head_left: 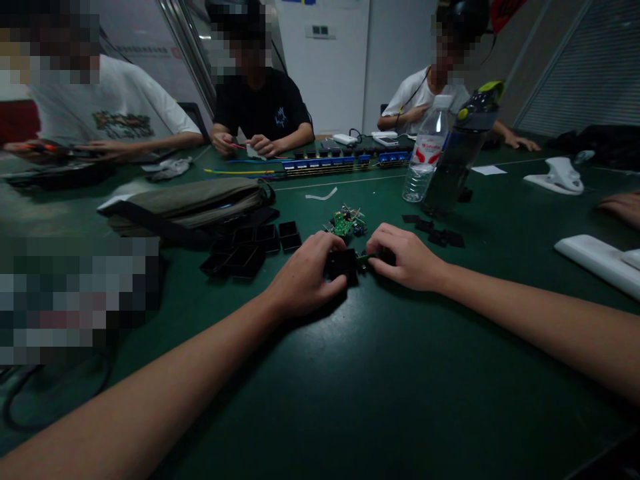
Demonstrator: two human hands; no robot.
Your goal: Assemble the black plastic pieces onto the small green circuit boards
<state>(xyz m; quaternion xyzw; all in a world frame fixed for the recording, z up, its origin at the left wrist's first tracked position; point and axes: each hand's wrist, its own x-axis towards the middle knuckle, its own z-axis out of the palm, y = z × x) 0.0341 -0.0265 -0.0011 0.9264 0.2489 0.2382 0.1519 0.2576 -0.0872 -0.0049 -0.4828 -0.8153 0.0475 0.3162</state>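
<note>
My left hand (314, 272) is closed around a small black plastic box (341, 265), held low over the green table. Facing it, my right hand (403, 257) pinches a small green circuit board (364, 260) at the side of the box. Whether the board's end is inside the box, I cannot tell. Just beyond my hands lies a heap of green circuit boards (345, 221) with wires or pins sticking out. Several open black boxes (247, 260) sit left of my left hand. Flat black pieces (437, 233) lie beyond my right hand.
A clear water bottle (425, 153) and a dark drinking bottle (457, 157) stand beyond my right hand. A grey-green bag (190, 203) lies at left. A row of blue modules (327, 163) runs across the table's far part. Three people sit opposite; another hand (623, 208) rests at far right.
</note>
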